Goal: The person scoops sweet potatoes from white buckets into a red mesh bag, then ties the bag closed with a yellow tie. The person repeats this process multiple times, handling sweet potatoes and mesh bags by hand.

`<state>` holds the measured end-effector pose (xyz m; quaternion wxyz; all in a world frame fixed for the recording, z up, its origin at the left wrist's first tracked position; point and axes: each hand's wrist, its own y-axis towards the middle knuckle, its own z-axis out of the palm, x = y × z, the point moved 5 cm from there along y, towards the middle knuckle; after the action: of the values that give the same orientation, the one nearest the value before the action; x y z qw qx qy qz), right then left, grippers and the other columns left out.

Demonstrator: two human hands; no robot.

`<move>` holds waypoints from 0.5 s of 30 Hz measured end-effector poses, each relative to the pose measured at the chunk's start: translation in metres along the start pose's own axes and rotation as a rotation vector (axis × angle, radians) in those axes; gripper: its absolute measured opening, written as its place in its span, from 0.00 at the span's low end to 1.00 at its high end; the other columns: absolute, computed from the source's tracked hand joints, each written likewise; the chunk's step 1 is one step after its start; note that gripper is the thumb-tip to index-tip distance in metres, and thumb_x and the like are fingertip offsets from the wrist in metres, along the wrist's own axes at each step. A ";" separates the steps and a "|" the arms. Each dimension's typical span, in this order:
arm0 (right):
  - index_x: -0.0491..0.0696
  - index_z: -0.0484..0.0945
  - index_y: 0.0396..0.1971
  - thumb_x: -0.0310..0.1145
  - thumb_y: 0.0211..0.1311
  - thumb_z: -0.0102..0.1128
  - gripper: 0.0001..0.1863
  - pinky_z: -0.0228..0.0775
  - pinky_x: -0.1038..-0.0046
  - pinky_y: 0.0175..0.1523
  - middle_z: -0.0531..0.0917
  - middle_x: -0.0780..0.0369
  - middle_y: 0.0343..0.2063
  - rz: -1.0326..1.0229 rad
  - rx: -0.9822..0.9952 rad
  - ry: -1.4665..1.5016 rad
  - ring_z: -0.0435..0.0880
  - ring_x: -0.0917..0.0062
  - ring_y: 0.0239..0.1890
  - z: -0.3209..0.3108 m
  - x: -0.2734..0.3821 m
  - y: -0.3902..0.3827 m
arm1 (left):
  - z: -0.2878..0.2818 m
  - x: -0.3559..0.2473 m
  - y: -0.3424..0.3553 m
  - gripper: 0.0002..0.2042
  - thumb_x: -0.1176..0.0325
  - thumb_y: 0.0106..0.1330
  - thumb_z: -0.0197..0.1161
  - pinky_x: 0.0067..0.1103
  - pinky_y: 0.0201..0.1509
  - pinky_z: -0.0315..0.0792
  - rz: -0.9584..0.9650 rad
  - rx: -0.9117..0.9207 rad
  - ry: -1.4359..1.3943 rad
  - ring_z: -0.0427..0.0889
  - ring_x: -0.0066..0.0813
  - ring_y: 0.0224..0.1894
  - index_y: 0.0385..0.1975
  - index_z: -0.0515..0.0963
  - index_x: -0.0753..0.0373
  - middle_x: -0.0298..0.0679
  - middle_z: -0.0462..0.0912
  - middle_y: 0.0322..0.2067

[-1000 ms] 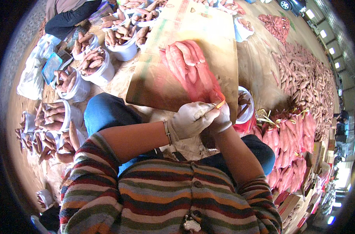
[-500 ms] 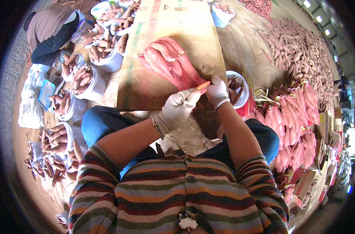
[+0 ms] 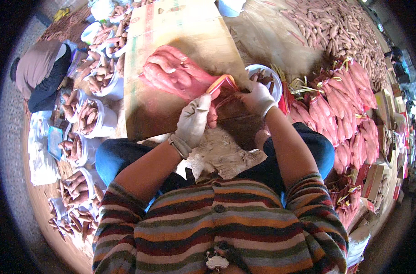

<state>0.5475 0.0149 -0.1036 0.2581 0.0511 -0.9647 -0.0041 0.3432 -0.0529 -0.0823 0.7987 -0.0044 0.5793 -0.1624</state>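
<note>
A pink mesh bag of sweet potatoes (image 3: pixel 169 71) lies on a flat cardboard board (image 3: pixel 139 107) in front of me. My left hand (image 3: pixel 194 116), in a whitish glove, is closed on an orange-and-yellow strip (image 3: pixel 217 82), raised at the bag's gathered end. My right hand (image 3: pixel 258 98), gloved too, is at the board's right edge with fingers curled at the bag's loose mesh end; what exactly it grips is too small to make out. Beside it stands a white bucket (image 3: pixel 274 91) with sweet potatoes inside.
Buckets of sweet potatoes (image 3: pixel 98 116) crowd the left, beside white plastic sacks (image 3: pixel 43 164) and a bent-over person (image 3: pixel 39 73). Filled pink bags (image 3: pixel 336 114) lie to the right, below a large loose pile of sweet potatoes (image 3: pixel 336 32). Cardboard boxes (image 3: pixel 377 182) line the right side.
My hands have moved apart. The left moved leftward with the strip, stretching it into a longer loop; the right drew away rightward. The view has shifted, showing more of the person at left.
</note>
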 end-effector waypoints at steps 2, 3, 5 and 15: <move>0.45 0.80 0.43 0.41 0.51 0.67 0.21 0.73 0.71 0.47 0.84 0.54 0.37 -0.006 0.012 0.022 0.84 0.66 0.38 -0.026 -0.021 0.008 | -0.001 0.004 0.002 0.23 0.50 0.71 0.50 0.13 0.27 0.67 -0.054 -0.028 -0.025 0.68 0.12 0.23 0.55 0.73 0.61 0.24 0.71 0.21; 0.44 0.81 0.42 0.39 0.52 0.66 0.19 0.73 0.73 0.45 0.85 0.56 0.35 0.077 -0.003 0.225 0.83 0.71 0.35 -0.042 -0.039 0.013 | 0.000 0.005 0.003 0.22 0.51 0.72 0.49 0.14 0.26 0.66 -0.061 -0.024 -0.068 0.67 0.13 0.21 0.55 0.73 0.61 0.25 0.71 0.21; 0.41 0.81 0.39 0.35 0.54 0.65 0.16 0.74 0.76 0.40 0.85 0.59 0.32 0.246 -0.202 0.610 0.81 0.77 0.31 -0.067 -0.079 0.029 | 0.001 0.004 0.005 0.21 0.53 0.73 0.47 0.15 0.24 0.63 -0.047 -0.015 -0.100 0.65 0.14 0.20 0.55 0.73 0.62 0.25 0.69 0.19; 0.41 0.76 0.49 0.40 0.52 0.62 0.26 0.71 0.66 0.56 0.77 0.51 0.51 0.282 0.285 -0.213 0.78 0.61 0.53 0.075 -0.188 0.067 | 0.009 -0.013 0.000 0.24 0.51 0.73 0.46 0.14 0.18 0.50 0.029 -0.087 0.102 0.56 0.11 0.14 0.52 0.74 0.66 0.23 0.62 0.12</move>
<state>0.6659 0.0992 -0.2595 0.1429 -0.0490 -0.9750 0.1629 0.3476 -0.0513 -0.0674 0.7696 -0.0225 0.6258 -0.1252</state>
